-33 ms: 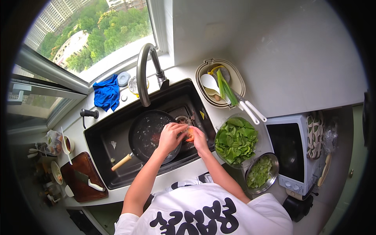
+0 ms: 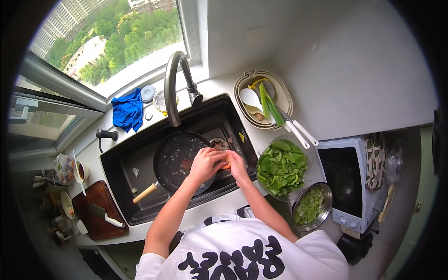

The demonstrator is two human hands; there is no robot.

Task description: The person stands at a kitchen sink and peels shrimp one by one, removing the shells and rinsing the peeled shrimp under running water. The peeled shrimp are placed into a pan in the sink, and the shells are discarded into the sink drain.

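My left hand (image 2: 205,163) and my right hand (image 2: 237,166) meet over the right part of the black sink (image 2: 133,158). Between them is a small orange piece of food (image 2: 226,165), mostly covered by fingers, so its exact kind is unclear. The right fingers are closed around it, and the left fingertips pinch at it. Under my left hand lies a black frying pan (image 2: 175,156) with a pale wooden handle, holding whitish scraps and a reddish patch. Beyond my fingers, the drain (image 2: 218,143) has reddish bits around it.
A curved faucet (image 2: 171,88) arches over the sink. To the right stand a bowl of green leaves (image 2: 282,167), a metal bowl of chopped greens (image 2: 310,205) and a microwave (image 2: 345,179). Left are a cutting board (image 2: 95,205) with a knife, and a blue cloth (image 2: 127,110).
My left fingers have closed in toward my right hand, and less of the orange piece shows between them. Everything around has stayed in place.
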